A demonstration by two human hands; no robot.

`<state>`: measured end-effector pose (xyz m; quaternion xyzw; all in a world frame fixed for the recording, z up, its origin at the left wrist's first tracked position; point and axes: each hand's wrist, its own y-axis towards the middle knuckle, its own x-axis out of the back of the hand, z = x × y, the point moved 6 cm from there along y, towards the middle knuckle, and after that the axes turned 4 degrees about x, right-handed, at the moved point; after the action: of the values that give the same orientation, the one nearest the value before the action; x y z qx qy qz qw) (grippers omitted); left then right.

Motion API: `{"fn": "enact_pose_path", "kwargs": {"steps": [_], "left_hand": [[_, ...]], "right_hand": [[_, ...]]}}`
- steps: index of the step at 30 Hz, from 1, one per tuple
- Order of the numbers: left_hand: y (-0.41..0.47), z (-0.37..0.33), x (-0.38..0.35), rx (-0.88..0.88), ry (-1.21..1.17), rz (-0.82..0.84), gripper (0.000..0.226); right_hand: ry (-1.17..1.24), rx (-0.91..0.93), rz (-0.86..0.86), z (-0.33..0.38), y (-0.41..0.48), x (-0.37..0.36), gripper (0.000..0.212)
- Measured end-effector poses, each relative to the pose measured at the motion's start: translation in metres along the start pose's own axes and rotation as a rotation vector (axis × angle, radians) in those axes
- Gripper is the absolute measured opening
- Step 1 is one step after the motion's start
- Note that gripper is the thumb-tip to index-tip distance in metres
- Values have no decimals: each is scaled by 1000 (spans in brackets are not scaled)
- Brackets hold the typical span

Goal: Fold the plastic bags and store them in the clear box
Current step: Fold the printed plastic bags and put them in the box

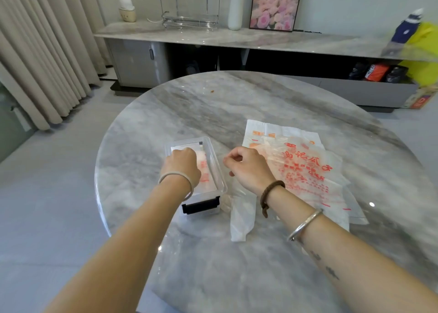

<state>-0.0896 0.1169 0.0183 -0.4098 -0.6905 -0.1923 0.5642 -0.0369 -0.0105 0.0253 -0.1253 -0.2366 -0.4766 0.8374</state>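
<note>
The clear box [214, 161], with a black latch on its near end, stands on the round marble table [213, 108]. A folded plastic bag with red print [204, 170] lies inside it. My left hand [181, 164] reaches into the box and presses down on that bag; its fingers are hidden. My right hand [246, 167] hovers just right of the box, fingers loosely curled, holding nothing. Flat plastic bags with red print [301, 168] lie spread to the right. A white bag handle [241, 220] lies near the box's front.
A long marble sideboard [237, 40] runs behind the table, carrying a white vase, a framed flower picture, a clear rack and a small camera. Curtains [35, 52] hang at the left. A yellow-and-blue object [419, 35] stands at the far right.
</note>
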Motion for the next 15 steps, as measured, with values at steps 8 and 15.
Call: {"fn": "enact_pose_path", "kwargs": {"steps": [8,15], "left_hand": [[-7,-12,-1,-167,340,-56,18],[-18,-28,14,-253,187,-220,21]], "right_hand": [[-7,30,-7,-7,-1,9,24],[1,-48,-66,-31,-3,37,24]]}}
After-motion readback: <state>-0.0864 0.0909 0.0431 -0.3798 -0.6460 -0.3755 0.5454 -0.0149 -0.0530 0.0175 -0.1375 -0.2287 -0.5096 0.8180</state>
